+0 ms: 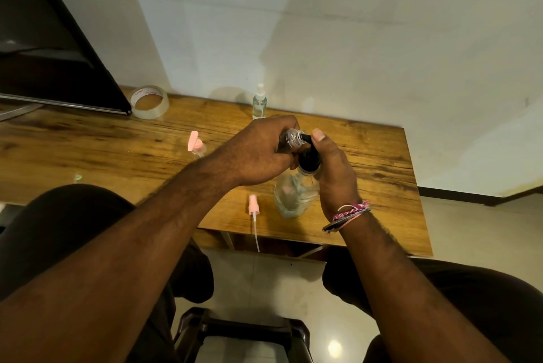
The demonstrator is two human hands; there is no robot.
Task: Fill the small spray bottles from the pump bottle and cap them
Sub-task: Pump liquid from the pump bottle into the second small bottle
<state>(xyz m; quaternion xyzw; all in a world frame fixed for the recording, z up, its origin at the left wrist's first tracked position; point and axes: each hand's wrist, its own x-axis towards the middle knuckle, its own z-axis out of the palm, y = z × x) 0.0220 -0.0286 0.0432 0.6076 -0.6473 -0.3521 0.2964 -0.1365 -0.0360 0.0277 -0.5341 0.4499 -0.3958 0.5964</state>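
While my left hand (pixel 258 151) curls round a small clear spray bottle (pixel 291 139), tipping it so its open threaded neck meets the black spout, I am in the filling step. My right hand (pixel 332 168) wraps the black pump head (pixel 308 158) of the pump bottle (pixel 293 198), thumb up beside the spout; whether the pump is being pressed down just now I cannot tell. The pump bottle stands on the tabletop (pixel 117 139) near its front edge, clear-walled, with only a low pool of liquid showing at the bottom.

How full the small bottle is I cannot see, since my fingers cover most of its body. Its likely cap, a pink sprayer top (pixel 253 209) with a white dip tube, lies on the tabletop just to the left of the pump bottle, the tube running out past the front edge. Another bottle with a pink top (pixel 196 143) stands further left, partly hidden by my left forearm, and a capped spray bottle with a white top (pixel 259 102) stands at the back by the wall, apparently finished. A roll of clear tape (pixel 149 102) sits back left beside a dark screen (pixel 58 48).

Next, I judge, calls for keeping the neck snug against the spout while pumping, so nothing spills onto the wood, then righting the small bottle, freeing my right hand to pick up the pink sprayer top, threading the tube in and screwing it down.
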